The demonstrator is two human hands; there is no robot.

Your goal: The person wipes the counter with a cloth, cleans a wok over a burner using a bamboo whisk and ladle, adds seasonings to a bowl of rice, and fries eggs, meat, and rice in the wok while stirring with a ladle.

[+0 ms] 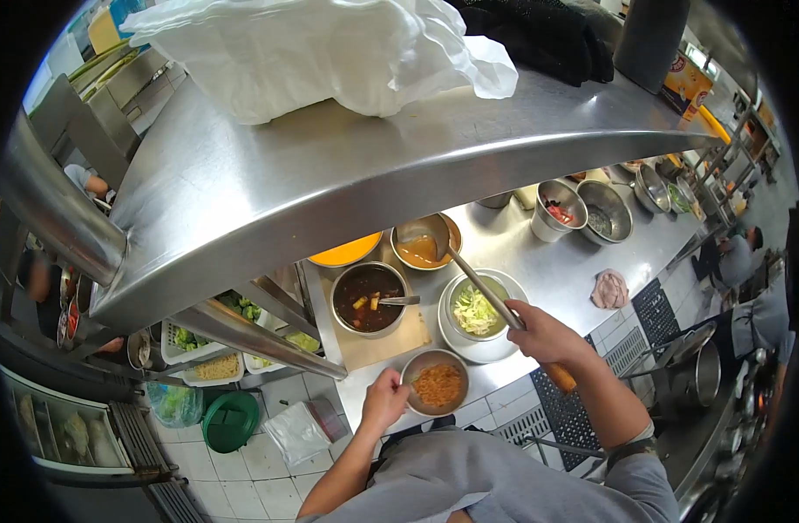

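My right hand (pixel 543 333) is closed around the long handle of a ladle (pixel 479 283), which has a wooden end. The ladle's bowl sits over a metal bowl of orange-brown sauce (pixel 456 237). With my left hand (pixel 385 399) I grip the rim of a small metal bowl (pixel 408 375) holding an orange-brown shredded food (pixel 439 384). Under the ladle's handle, a bowl of shredded lettuce (pixel 474 312) rests on a white plate (pixel 502 350). A pot of dark broth (pixel 369 296) with yellow pieces and a spoon (pixel 401 301) stands to the left.
A steel shelf (pixel 399 148) with white plastic bags (pixel 329 52) overhangs the steel table (pixel 547 253). Metal containers (pixel 556 211) line the table's far right. A crumpled cloth (pixel 609 289) lies near its edge. Below left are vegetable crates (pixel 209 349) and a green bin (pixel 231 422). Other people work at right.
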